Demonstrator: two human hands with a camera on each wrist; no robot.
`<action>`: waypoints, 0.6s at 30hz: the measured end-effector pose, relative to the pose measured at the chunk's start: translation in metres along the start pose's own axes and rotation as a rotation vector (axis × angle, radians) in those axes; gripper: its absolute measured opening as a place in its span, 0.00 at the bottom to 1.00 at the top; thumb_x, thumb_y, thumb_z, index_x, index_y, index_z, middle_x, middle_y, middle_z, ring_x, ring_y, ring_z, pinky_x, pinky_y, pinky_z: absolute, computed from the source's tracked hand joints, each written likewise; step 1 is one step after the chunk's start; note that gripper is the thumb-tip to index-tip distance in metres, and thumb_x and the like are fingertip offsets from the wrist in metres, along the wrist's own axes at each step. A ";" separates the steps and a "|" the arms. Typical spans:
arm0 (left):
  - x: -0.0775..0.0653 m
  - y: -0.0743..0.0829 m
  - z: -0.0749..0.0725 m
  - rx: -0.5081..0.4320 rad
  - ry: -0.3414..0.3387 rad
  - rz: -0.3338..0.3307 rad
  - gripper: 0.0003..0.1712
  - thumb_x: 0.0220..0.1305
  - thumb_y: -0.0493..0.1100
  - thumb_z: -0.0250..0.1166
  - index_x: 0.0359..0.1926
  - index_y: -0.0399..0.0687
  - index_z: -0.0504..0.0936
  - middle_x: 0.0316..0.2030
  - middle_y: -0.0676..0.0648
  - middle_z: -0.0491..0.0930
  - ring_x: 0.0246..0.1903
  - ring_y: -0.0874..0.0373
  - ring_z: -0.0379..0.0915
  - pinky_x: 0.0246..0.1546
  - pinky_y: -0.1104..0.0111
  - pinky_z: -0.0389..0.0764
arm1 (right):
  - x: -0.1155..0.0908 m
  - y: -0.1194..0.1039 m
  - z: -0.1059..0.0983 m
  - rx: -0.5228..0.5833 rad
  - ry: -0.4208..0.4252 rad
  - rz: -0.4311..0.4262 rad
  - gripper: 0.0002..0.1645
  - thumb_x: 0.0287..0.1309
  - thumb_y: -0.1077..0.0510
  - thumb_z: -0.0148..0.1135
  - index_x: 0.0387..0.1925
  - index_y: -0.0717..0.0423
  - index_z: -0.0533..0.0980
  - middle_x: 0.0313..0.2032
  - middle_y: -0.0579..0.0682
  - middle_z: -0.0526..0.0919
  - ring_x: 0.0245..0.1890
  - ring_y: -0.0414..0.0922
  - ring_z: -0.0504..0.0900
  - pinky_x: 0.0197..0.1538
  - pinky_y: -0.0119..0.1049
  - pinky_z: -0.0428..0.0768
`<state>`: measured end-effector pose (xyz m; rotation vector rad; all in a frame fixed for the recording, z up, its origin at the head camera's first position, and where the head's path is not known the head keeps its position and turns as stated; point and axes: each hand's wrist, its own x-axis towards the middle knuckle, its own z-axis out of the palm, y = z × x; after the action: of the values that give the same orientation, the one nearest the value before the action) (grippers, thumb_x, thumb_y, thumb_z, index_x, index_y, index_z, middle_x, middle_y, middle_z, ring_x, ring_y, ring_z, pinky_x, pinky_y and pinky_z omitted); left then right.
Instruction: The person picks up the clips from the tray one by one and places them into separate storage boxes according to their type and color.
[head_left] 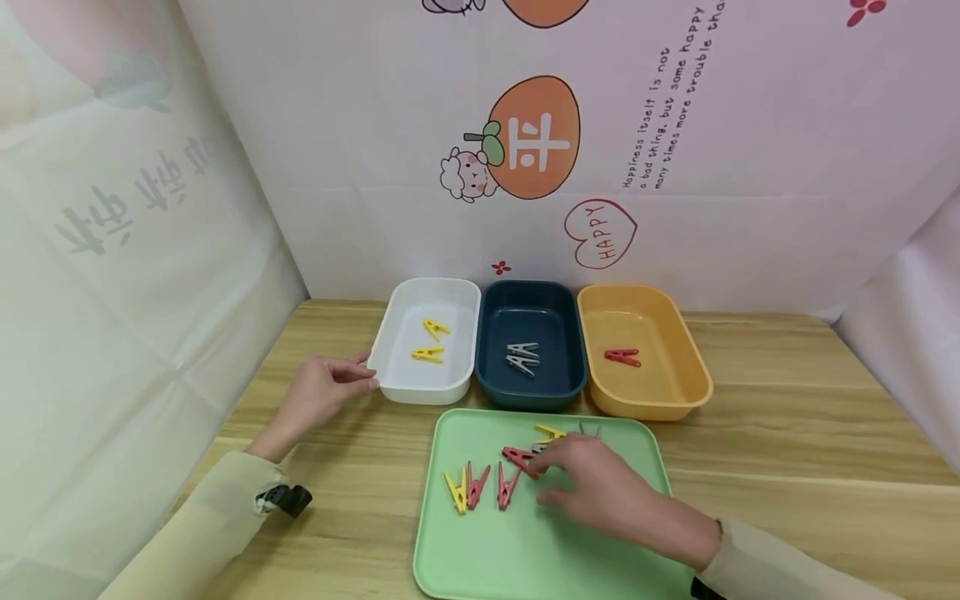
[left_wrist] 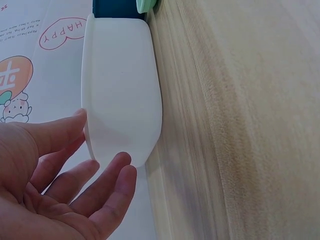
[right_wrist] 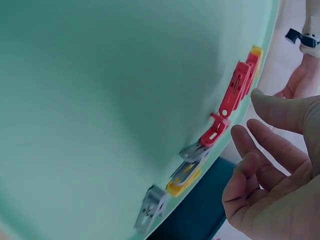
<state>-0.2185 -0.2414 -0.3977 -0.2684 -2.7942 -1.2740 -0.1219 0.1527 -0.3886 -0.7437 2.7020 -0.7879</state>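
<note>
My left hand point(head_left: 322, 396) touches the left side of the white bin point(head_left: 431, 393) with thumb and fingertips; the left wrist view shows relaxed fingers and the thumb at the rim. Over the green tray point(head_left: 487, 550), my right hand point(head_left: 596, 487) reaches toward a red clothespin point(head_left: 519, 458). In the right wrist view its thumb and fingers are apart with nothing between them. Beside it lie a yellow clothespin point(head_left: 550, 432) and grey clothespins point(right_wrist: 151, 207), partly hidden by the hand in the head view. Farther left on the tray are another yellow clothespin point(head_left: 456, 493) and two more red ones point(head_left: 506, 487).
Two yellow clothespins point(head_left: 428, 354) lie in the white bin. A dark blue bin point(head_left: 531, 398) beside it contains two grey ones point(head_left: 522, 360); the orange bin point(head_left: 648, 410) has one red clothespin point(head_left: 622, 357). A printed cloth point(head_left: 375, 167) hangs behind the wooden table point(head_left: 787, 400).
</note>
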 end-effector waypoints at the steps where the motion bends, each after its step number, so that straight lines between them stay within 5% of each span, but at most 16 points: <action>1: 0.000 0.000 0.000 0.000 0.000 0.002 0.05 0.64 0.38 0.77 0.39 0.42 0.92 0.63 0.41 0.80 0.60 0.37 0.80 0.35 0.72 0.82 | 0.003 -0.001 0.001 -0.016 -0.001 -0.016 0.16 0.55 0.60 0.82 0.46 0.48 0.91 0.42 0.37 0.90 0.47 0.42 0.83 0.53 0.49 0.83; 8: 0.000 0.000 0.001 0.007 0.000 0.006 0.05 0.64 0.38 0.78 0.39 0.42 0.92 0.63 0.40 0.80 0.57 0.38 0.82 0.34 0.72 0.81 | 0.017 -0.006 0.011 -0.098 0.001 -0.145 0.15 0.55 0.62 0.81 0.45 0.49 0.90 0.43 0.38 0.88 0.47 0.41 0.82 0.54 0.49 0.82; 18: 0.001 0.000 0.001 -0.003 -0.009 -0.007 0.05 0.64 0.38 0.77 0.39 0.42 0.92 0.64 0.41 0.79 0.59 0.37 0.80 0.36 0.72 0.82 | 0.013 -0.007 0.014 -0.060 -0.061 -0.182 0.13 0.55 0.65 0.80 0.39 0.44 0.91 0.34 0.30 0.86 0.36 0.33 0.79 0.47 0.38 0.83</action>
<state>-0.2194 -0.2404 -0.3977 -0.2655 -2.8027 -1.2822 -0.1249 0.1343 -0.3971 -1.0228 2.6406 -0.7123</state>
